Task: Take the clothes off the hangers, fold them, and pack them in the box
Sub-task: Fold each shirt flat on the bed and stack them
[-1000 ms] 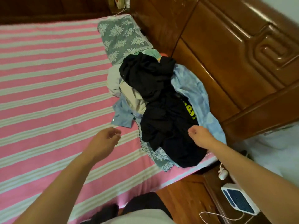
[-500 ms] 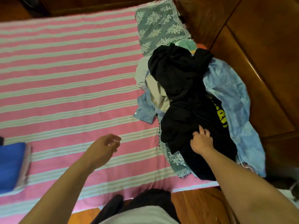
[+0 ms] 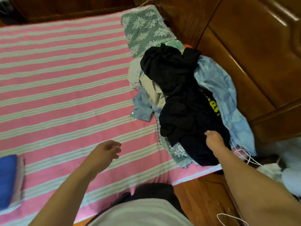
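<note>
My right hand has dropped onto the black garment at right of frame, fingers curled into the cloth, ready to lift. My left hand hovers loosely curled, empty.

Bed: filling the left and middle of the view; the headboard is running along its right side
Pile of clothes: lying on the bed's right part, against the headboard; it is resting on a lace cloth, which is stretching beyond it toward the far edge
Folded stack: sitting on the bed at the far left, well apart from the pile
Right hand: resting on the near end of the pile
Left hand: hanging over the bed, left of the pile, touching nothing
Cord: lying at the bed's near right corner, just beside the pile
</note>
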